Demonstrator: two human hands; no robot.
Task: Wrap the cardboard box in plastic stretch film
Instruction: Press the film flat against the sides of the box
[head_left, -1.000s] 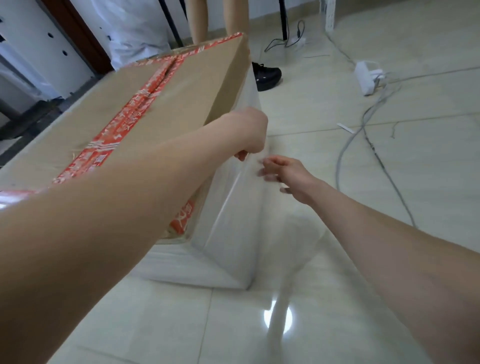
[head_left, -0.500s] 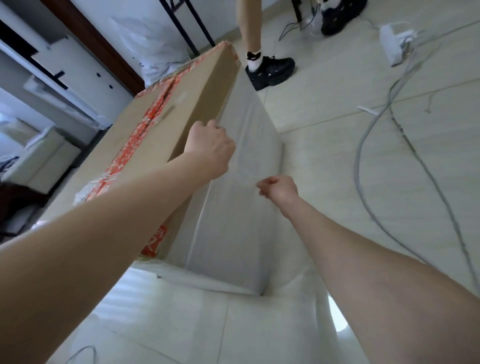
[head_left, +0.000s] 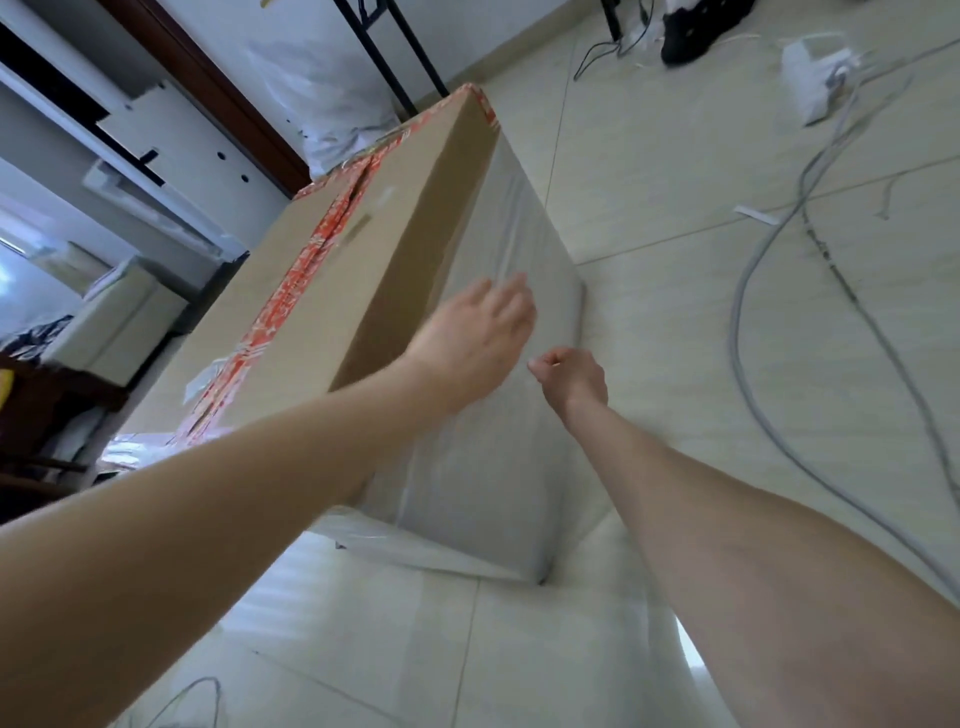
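**Cardboard box** (head_left: 363, 249): large, sealed with red printed tape (head_left: 291, 291). Stands on the tiled floor (head_left: 675, 208) at centre frame.

**Stretch film** (head_left: 498, 467): cloudy grey layer over the near side face. The top is bare cardboard.

**Left hand** (head_left: 478, 332): fingers straight and spread, flat on the filmed side near its upper edge, probably smoothing the layer so it clings.

**Right hand** (head_left: 571, 376): just beside the left, fingers curled, thumb to forefinger. Apparently pinches the loose film to keep it taut.

**Hard to make out:**
- The loose film shows only as sheen toward lower right.
- No roll is in view.
- The far faces of the box are hidden.
- The left fingers are blurred.

**Cables** (head_left: 779, 312): right of frame.
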